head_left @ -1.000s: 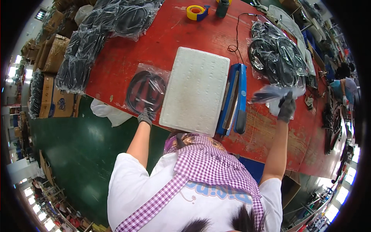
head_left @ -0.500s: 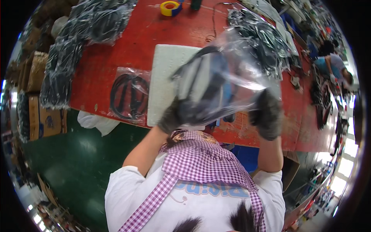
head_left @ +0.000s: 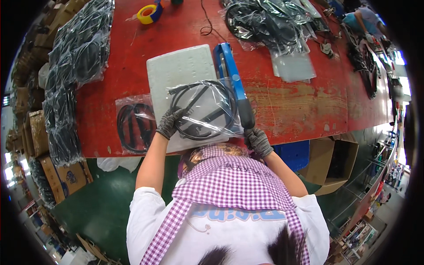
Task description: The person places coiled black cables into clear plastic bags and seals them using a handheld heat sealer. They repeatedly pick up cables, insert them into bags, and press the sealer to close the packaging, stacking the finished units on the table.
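Observation:
A clear plastic bag (head_left: pixel 207 102) with a coiled black cable (head_left: pixel 179 128) inside lies flat over a white foam board (head_left: pixel 179 66). My left hand (head_left: pixel 168 123), in a dark grey glove, pinches its left edge. At the bag's lower right corner, my gloved right hand (head_left: pixel 258 141) has its fingers closed, just beneath the black handle of a blue hand-held bag sealer (head_left: pixel 233 79). Whether those fingers also touch the handle is hard to make out. The bag's right edge reaches the sealer, which stands along the board's right side.
Another bagged cable (head_left: pixel 136 128) rests left of the board. Bagged cables (head_left: pixel 77 66) are heaped at far left, more (head_left: pixel 265 26) at far right beside flat clear bags (head_left: pixel 293 66). A yellow-and-blue tape roll (head_left: pixel 149 14) sits at the back. Open cardboard box (head_left: pixel 335 161) below right.
The bagged cable has come down from mid-air onto the foam board, flattened out. Both hands have lowered with it, the right moving inward, and the blue sealer is now uncovered.

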Demonstrator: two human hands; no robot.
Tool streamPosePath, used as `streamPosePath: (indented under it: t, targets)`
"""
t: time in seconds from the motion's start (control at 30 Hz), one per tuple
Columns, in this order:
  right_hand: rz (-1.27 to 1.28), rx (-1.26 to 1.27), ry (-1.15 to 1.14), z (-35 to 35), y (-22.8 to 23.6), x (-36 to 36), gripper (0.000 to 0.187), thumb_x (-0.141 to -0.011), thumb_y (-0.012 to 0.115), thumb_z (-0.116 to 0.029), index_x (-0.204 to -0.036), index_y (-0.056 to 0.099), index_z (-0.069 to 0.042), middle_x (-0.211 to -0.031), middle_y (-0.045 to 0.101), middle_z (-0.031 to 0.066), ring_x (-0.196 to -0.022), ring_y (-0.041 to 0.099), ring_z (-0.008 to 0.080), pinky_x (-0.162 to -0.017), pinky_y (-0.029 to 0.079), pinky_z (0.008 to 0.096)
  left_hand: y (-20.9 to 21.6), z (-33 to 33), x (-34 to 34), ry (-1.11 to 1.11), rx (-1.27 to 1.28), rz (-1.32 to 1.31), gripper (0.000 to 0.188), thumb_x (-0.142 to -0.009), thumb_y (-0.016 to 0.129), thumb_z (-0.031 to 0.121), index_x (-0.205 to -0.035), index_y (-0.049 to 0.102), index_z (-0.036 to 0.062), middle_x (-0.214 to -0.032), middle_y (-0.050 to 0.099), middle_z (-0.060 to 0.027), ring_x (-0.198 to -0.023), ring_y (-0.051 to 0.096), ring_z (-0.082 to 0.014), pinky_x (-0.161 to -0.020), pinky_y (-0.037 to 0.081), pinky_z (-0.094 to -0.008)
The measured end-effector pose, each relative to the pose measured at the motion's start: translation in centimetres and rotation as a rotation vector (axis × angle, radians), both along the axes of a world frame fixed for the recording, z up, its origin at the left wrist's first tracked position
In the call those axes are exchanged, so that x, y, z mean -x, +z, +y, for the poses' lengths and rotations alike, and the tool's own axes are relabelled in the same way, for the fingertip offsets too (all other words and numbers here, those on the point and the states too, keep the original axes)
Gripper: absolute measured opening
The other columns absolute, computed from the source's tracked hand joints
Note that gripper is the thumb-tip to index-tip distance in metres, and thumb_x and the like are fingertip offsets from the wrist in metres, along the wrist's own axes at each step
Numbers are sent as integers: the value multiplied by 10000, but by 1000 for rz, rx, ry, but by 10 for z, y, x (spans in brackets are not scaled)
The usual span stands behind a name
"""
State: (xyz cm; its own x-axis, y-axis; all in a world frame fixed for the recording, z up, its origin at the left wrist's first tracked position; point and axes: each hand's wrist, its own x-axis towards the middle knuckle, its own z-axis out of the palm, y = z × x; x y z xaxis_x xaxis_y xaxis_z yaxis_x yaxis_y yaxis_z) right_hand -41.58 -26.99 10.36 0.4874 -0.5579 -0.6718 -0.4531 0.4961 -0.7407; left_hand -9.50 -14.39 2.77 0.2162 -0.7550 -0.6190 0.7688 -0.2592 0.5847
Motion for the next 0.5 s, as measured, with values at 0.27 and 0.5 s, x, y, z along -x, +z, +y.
streamPosePath:
  t: [0.27, 0.5]
  targets:
    - [274, 386, -103, -75, -22, -29, 282, -819, 526, -224, -1019, 538, -26, -821, 596, 87, -706, 567, 151, -665, 480, 293, -14, -50, -34, 13, -88, -272, 119, -738, 614, 80, -839, 556, 52, -710, 584, -49, -601, 560, -129, -515, 465, -234]
    - [402, 1210, 527, -43, 51, -79, 523, -771, 518, -263, -1184, 368, 20, -1171, 412, 214, -1019, 451, 316, -855, 365, 423, -5, -52, -37, 102, -123, -268, 185, -710, 639, 63, -870, 548, 41, -708, 583, -44, -583, 553, -133, -501, 457, -244]
